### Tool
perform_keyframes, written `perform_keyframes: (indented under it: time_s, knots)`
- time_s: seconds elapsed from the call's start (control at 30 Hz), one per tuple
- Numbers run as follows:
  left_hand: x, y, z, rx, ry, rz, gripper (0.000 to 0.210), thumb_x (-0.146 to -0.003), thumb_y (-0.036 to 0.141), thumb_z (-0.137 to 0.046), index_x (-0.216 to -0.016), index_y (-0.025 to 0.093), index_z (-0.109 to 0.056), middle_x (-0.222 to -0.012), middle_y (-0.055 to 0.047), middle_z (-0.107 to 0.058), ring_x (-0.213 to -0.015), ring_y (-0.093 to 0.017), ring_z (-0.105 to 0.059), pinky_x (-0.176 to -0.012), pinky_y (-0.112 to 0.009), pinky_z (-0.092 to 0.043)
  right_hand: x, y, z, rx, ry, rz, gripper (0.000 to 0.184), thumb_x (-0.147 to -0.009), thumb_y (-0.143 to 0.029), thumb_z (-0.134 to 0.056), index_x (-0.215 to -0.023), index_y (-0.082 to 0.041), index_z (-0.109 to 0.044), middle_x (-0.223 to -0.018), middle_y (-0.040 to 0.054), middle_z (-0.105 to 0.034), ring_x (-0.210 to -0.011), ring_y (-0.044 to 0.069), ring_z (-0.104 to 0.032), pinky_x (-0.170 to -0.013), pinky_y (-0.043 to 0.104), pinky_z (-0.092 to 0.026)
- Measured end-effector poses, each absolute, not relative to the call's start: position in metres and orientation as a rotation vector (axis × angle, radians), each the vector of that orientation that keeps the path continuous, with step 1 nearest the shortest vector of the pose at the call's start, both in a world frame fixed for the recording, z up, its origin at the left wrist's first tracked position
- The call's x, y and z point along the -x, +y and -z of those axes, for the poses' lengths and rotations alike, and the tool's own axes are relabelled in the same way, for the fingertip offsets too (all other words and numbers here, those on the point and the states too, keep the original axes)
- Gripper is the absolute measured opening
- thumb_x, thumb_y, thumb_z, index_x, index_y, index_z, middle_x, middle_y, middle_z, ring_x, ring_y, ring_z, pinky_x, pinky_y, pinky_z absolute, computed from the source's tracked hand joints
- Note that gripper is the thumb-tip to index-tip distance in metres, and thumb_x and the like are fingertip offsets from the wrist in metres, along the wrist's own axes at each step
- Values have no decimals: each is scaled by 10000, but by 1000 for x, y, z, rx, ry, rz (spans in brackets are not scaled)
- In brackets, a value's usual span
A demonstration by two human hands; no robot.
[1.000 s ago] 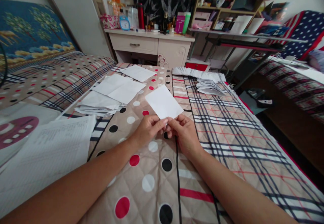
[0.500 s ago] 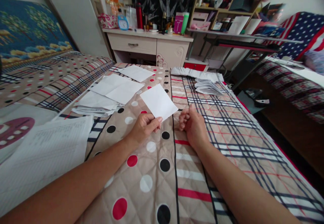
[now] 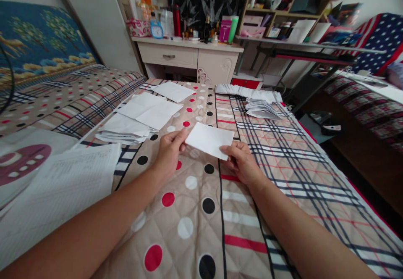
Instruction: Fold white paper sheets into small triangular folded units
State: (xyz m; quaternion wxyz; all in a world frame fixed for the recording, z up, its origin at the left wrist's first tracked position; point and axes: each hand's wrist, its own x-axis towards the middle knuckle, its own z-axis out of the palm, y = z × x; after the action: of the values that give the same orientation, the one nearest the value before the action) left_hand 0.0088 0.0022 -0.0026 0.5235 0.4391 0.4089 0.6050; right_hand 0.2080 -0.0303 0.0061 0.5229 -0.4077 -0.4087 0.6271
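Note:
Between my two hands I hold a white sheet of paper (image 3: 208, 139) above the spotted bedcover. My left hand (image 3: 171, 149) pinches its left corner between thumb and fingers. At the lower right corner, my right hand (image 3: 242, 159) grips it with the thumb on top. Several white sheets (image 3: 151, 110) lie overlapped on a stack of paper (image 3: 124, 128) to the left of my hands. Farther back is another white sheet (image 3: 173, 91). A small pile of folded papers (image 3: 260, 108) rests on the right, with a long row of folded papers (image 3: 247, 93) behind it.
A printed paper stack (image 3: 72, 182) and a white bag with a purple print (image 3: 22, 161) lie at the left. The checked, dotted bedcover (image 3: 195, 245) spreads under everything. Beyond the bed stand a dresser (image 3: 170, 56) and a grey metal desk (image 3: 315, 48).
My right hand has taken hold of the sheet's right corner. The sheet has turned and lowered, and my left hand has shifted to its left corner.

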Motion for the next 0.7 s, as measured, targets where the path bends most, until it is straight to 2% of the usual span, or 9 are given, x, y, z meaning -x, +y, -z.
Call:
perform_keyframes:
  time_s: [0.07, 0.13, 0.23, 0.33, 0.43, 0.7]
  knots:
    - [-2, 9, 3, -955, 999, -1577, 449, -812, 438, -669, -540, 163, -440, -471, 70, -356, -407, -37, -278, -396, -191, -207, -210, -28, -4, 1002, -949, -1385, 346, -677, -272, -687, -456, -188, -434, -391, -79, -361, -325, 28, -202, -349, 207, -102]
    - [0, 9, 2, -971, 1033, -1609, 452, -824, 463, -657, -558, 162, -451, -489, 64, -374, -420, -37, -306, -402, -183, -226, -209, -29, -3, 1086, -1011, -1183, 336, -729, -296, -656, -482, -192, -453, -418, -67, -379, -351, 47, -243, -361, 216, -146]
    - [-7, -1, -2, -1149, 1032, -1351, 416, -835, 486, -643, -623, 146, -530, -555, 31, -489, -471, -45, -426, -430, -163, -307, -204, -34, -6, 1199, -1336, -705, 327, -810, -280, -603, -519, -189, -484, -538, -21, -468, -480, 94, -405, -447, 235, -296]
    - [-20, -13, -5, -1282, 887, -1062, 357, -820, 486, -666, -895, 139, -629, -842, -44, -651, -693, -110, -610, -564, -187, -471, -198, -39, -8, 1073, -1721, -322, 277, -802, -192, -607, -548, -181, -498, -845, 50, -592, -734, 148, -552, -650, 284, -440]
    - [-26, -19, -5, -1253, 756, -1016, 403, -821, 466, -676, -1064, 156, -591, -1011, -64, -646, -831, -154, -640, -701, -262, -551, -196, -41, -7, 975, -1938, -245, 226, -816, -171, -615, -606, -181, -531, -1076, 83, -591, -882, 174, -584, -761, 322, -474]
    - [-18, -17, 3, -1231, 697, -960, 419, -879, 517, -578, -1091, 156, -585, -990, -72, -650, -837, -179, -650, -713, -285, -555, -198, -41, -6, 958, -1995, -266, 256, -829, -322, -688, -648, -188, -566, -1068, 78, -575, -913, 188, -563, -794, 352, -479]
